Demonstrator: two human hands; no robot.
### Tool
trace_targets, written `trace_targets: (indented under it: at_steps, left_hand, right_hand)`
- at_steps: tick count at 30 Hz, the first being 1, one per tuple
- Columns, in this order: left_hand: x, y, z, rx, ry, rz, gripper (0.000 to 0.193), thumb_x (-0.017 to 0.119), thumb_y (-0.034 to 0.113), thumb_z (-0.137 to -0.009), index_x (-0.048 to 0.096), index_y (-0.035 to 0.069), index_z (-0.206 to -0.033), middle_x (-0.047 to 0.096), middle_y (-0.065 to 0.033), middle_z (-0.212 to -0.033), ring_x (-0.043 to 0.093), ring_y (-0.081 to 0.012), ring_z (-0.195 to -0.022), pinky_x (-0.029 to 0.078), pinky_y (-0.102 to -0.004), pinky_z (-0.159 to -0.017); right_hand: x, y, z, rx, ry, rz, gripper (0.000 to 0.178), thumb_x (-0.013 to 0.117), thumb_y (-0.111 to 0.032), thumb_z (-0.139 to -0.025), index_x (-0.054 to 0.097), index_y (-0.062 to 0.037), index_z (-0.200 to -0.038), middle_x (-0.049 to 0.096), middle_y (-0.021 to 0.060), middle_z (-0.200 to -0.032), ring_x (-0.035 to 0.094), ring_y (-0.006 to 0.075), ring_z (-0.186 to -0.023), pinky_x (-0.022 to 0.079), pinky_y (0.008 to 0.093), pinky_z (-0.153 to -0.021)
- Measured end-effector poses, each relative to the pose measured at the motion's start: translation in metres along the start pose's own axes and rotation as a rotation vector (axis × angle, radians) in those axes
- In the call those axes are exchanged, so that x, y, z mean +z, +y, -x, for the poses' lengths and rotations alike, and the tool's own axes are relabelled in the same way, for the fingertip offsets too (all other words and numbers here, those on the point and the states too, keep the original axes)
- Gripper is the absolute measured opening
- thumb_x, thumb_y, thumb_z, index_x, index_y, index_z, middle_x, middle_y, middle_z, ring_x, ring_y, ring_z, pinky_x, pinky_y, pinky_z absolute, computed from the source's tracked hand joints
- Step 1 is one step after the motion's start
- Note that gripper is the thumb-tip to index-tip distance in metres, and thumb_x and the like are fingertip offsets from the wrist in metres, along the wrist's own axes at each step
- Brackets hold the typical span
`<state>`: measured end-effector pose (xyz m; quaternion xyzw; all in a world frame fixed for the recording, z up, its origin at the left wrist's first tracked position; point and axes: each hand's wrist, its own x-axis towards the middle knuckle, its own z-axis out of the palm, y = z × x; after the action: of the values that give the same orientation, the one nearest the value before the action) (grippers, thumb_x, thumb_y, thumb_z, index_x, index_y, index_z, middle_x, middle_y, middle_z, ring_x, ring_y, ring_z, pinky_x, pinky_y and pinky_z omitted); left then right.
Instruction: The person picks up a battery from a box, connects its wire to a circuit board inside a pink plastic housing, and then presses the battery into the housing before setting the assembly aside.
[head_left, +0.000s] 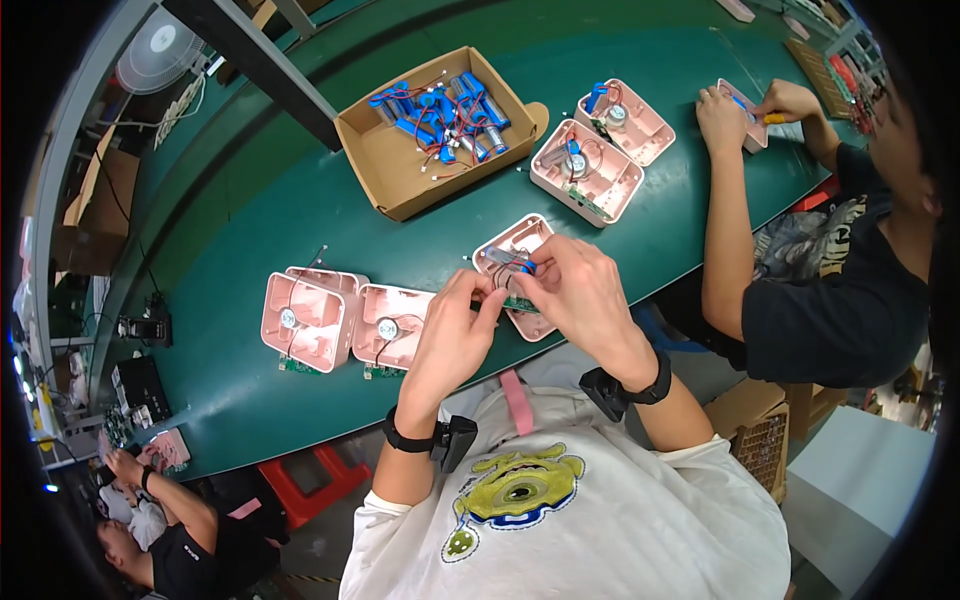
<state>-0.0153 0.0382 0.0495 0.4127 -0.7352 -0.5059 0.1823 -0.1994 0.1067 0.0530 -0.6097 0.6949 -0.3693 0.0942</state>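
Note:
Directly before me a pink plastic housing (pixel 531 228) lies with its hollow side up. Inside it rests a cylindrical battery (pixel 507 258) with thin red and black wires. A green circuit board (pixel 517 303) shows at the housing's near part, between my hands. My left hand (pixel 450 330) is closed, its thumb and forefinger pinching at the board's left end. From the right, my right hand (pixel 583 298) is closed too, with fingertips pinched beside the battery among the wires. What exactly sits between those right fingertips is too small to make out.
Left of my hands stand pink housings with round speakers (pixel 388 327); further pink housings (pixel 590 180) lie far right. A cardboard box (pixel 390 190) holds several blue batteries. At the right a co-worker's hands (pixel 725 120) work on another housing. Another person sits lower left, near a red stool (pixel 315 488).

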Motion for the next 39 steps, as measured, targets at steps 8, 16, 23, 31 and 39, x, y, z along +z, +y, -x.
trace_targets:
  at_steps: [8,16,23,31,39]
  left_hand:
    - [0.012,-0.005,0.004,0.072,0.051,0.056,0.021,0.069,0.013,-0.104,0.062,-0.007,-0.104,0.07,-0.0133,-0.101,0.069,-0.013,-0.078,0.058,-0.0273,-0.063]
    - [0.018,0.001,0.01,-0.147,0.009,0.214,0.018,0.075,0.013,-0.1,0.07,-0.003,-0.106,0.073,-0.0042,-0.089,0.067,-0.0073,-0.078,0.051,-0.0227,-0.061]
    - [0.033,0.003,0.017,-0.245,-0.022,0.517,0.014,0.072,0.011,-0.101,0.074,-0.002,-0.106,0.076,-0.0027,-0.089,0.066,-0.0072,-0.078,0.05,-0.0217,-0.064]
    - [0.029,-0.007,0.02,-0.21,-0.048,0.665,0.014,0.066,0.006,-0.104,0.072,-0.003,-0.113,0.075,-0.0051,-0.098,0.066,-0.0082,-0.08,0.051,-0.0231,-0.065]
    - [0.006,0.019,0.013,0.17,0.049,-0.01,0.017,0.064,0.0,-0.098,0.065,-0.004,-0.115,0.068,-0.0106,-0.109,0.068,-0.0215,-0.077,0.055,-0.0331,-0.066]
  right_hand:
    - [-0.001,-0.003,0.002,0.111,-0.045,-0.212,0.025,0.088,-0.012,-0.084,0.068,0.0024,-0.09,0.072,0.0108,-0.073,0.073,0.0179,-0.062,0.056,0.0308,-0.057]
    - [-0.003,-0.001,0.003,0.172,-0.117,-0.239,0.023,0.087,-0.015,-0.086,0.071,0.0021,-0.087,0.072,0.0135,-0.071,0.071,0.022,-0.059,0.055,0.0333,-0.056]
    - [0.001,0.009,0.007,0.093,-0.086,-0.169,0.021,0.085,-0.018,-0.086,0.077,0.0012,-0.09,0.071,0.0159,-0.073,0.068,0.0276,-0.056,0.051,0.0387,-0.054]
    - [-0.017,0.014,0.001,-0.043,-0.243,-0.139,0.022,0.082,-0.015,-0.087,0.077,0.0013,-0.101,0.074,0.0133,-0.083,0.073,0.0311,-0.079,0.055,0.0409,-0.07]
    - [-0.012,0.002,0.017,-0.109,-0.245,0.039,0.039,0.083,-0.014,-0.086,0.067,-0.0014,-0.119,0.076,0.0129,-0.091,0.073,0.0349,-0.085,0.058,0.0439,-0.075]
